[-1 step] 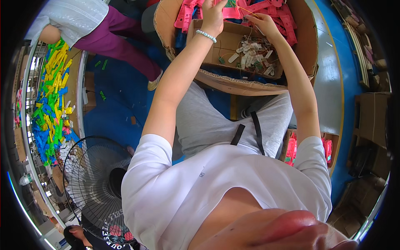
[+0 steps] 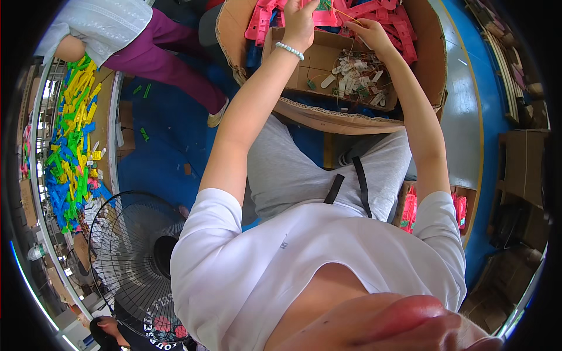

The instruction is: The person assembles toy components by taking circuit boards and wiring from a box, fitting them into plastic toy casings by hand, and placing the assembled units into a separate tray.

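Observation:
At the top edge my left hand [image 2: 299,26], with a beaded bracelet at its wrist, is closed on a pink plastic housing [image 2: 325,19]; its fingertips are partly cut off by the picture's edge. A small green circuit board [image 2: 324,4] shows at the housing, beside my left thumb. To the right, my right hand [image 2: 373,36] pinches a thin yellowish wire [image 2: 349,17] that runs toward the board. Below both hands, an inner cardboard box [image 2: 316,52] holds a heap of small white parts [image 2: 358,75] with wires and green boards.
A large carton [image 2: 430,52] surrounds the inner box, with several pink housings [image 2: 403,32] behind it. Left stand a black fan [image 2: 132,257] and a table heaped with coloured plastic parts [image 2: 73,146]. Another person in purple trousers [image 2: 167,50] stands at upper left. Boxes [image 2: 524,158] line the right.

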{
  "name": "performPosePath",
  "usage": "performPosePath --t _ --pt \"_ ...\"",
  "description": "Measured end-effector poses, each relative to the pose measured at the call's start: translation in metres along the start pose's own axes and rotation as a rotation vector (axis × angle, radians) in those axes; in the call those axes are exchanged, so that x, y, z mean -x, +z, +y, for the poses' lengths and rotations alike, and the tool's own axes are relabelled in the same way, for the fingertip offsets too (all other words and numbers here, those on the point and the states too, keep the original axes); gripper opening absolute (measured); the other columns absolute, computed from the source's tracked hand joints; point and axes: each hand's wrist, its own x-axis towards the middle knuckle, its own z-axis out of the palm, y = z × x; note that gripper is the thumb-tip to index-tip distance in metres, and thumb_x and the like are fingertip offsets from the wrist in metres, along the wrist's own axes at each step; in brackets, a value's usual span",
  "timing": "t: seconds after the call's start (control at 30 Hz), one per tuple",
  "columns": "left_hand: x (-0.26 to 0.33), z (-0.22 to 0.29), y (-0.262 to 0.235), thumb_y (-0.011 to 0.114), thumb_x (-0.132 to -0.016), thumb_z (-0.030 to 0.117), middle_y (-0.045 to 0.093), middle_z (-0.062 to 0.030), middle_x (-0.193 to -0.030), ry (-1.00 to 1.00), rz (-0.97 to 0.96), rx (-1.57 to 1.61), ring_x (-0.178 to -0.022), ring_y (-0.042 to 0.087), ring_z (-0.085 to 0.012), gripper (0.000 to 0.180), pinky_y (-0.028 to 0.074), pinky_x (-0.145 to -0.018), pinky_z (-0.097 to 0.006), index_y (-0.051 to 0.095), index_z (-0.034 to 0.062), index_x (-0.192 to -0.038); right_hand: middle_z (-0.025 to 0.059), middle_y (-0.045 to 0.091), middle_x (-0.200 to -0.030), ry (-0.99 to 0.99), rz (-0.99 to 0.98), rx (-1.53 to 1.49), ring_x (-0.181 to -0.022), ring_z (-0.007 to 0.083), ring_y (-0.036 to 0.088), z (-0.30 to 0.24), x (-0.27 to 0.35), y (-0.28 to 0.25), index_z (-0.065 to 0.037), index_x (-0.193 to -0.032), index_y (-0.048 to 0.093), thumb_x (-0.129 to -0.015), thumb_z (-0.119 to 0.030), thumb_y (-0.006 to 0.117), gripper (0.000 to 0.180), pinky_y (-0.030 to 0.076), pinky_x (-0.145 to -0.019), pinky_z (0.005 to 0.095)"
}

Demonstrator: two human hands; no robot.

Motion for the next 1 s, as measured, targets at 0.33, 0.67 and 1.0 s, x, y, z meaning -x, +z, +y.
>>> performPosePath --t 0.33,0.67,1.0 --pt "-0.003 0.018 -0.006 0.052 -0.089 -0.004 0.051 -0.0120 -0.130 -0.175 0.315 0.236 -0.099 0.062 -0.0232 0.049 0.057 -0.076 -0.035 0.042 0.0088 -0.136 0.0006 0.067 -0.087 -0.091 -0.326 -0.015 -0.080 0.0083 0.060 0.000 0.003 -0.006 -0.003 -0.107 0.069 -0.091 -0.027 0.069 0.029 0.047 -0.069 0.0243" --pt "-0.006 -0.001 -0.013 0.053 -0.093 0.002 0.061 -0.0132 -0.111 -0.317 0.310 0.529 -0.087 0.067 -0.0286 0.039 0.058 -0.076 -0.041 0.045 0.0080 -0.130 0.0039 0.068 -0.093 -0.291 -0.222 0.101 -0.083 0.0095 0.061 0.015 0.003 0.024 -0.005 -0.124 0.061 -0.082 -0.021 0.076 0.047 0.046 -0.068 0.0251" --pt "0.002 0.006 0.002 0.054 -0.094 0.010 0.062 -0.0105 -0.102 -0.287 0.226 0.266 -0.072 0.065 -0.0211 0.030 0.056 -0.065 -0.034 0.048 0.0101 -0.123 0.0016 0.065 -0.074 -0.159 -0.281 0.101 -0.060 0.0068 0.055 0.012 0.003 0.024 0.000 -0.099 0.070 -0.084 -0.018 0.074 0.024 0.045 -0.055 0.0253"
